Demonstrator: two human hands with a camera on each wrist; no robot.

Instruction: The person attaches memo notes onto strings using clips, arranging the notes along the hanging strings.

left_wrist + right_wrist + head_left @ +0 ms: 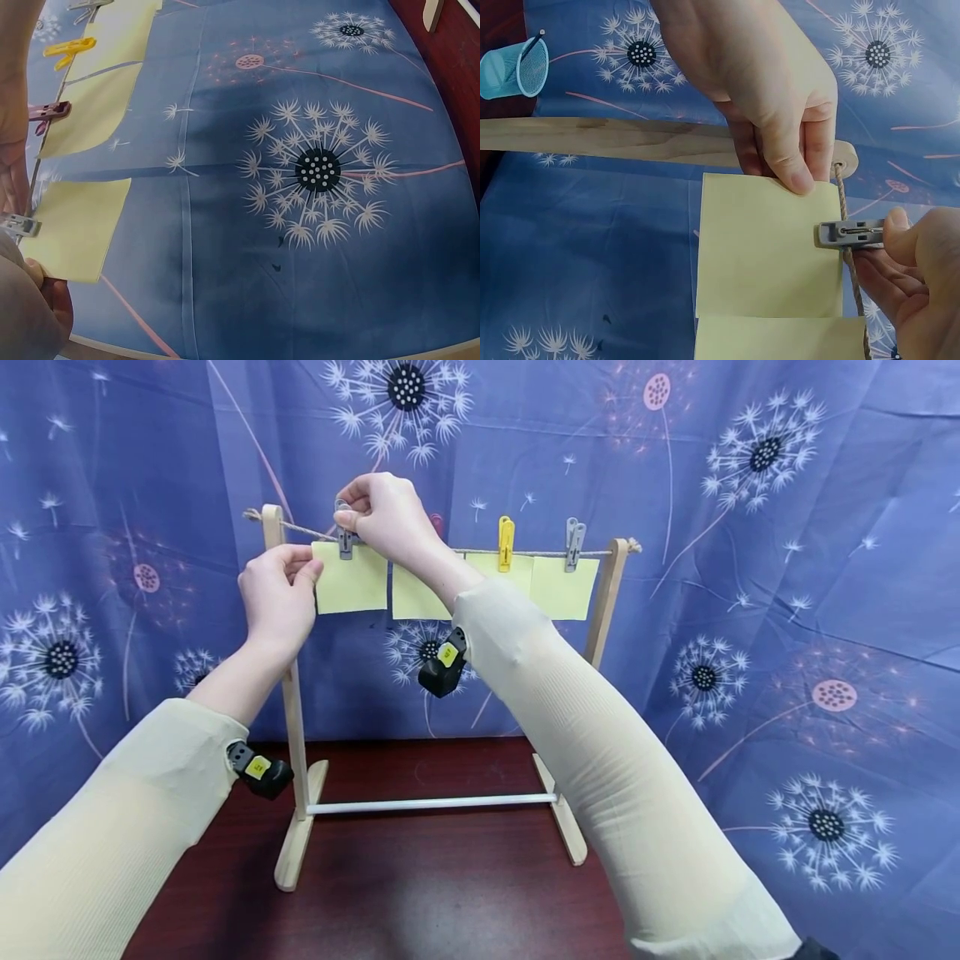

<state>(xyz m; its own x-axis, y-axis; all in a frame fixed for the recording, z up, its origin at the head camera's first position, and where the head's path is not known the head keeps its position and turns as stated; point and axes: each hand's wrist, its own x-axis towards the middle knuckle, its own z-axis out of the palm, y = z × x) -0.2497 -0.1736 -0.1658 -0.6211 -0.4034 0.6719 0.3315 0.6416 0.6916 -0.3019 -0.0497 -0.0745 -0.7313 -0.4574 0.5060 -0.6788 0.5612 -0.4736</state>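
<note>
At the left end of a rope hangs a pale yellow paper square. My left hand pinches its upper left edge between thumb and fingers. With thumb and fingertips my right hand grips a grey clothespin, whose jaws sit over the rope and the paper's top edge. To the right, more yellow sheets hang in a row. A dark pink clothespin, a yellow clothespin and another grey clothespin are on the rope there. My right forearm partly covers the second sheet.
The rope runs between two wooden posts of a rack with a white lower bar. It stands on a dark red table, before a blue dandelion-print curtain. A light blue mesh cup shows in the right wrist view.
</note>
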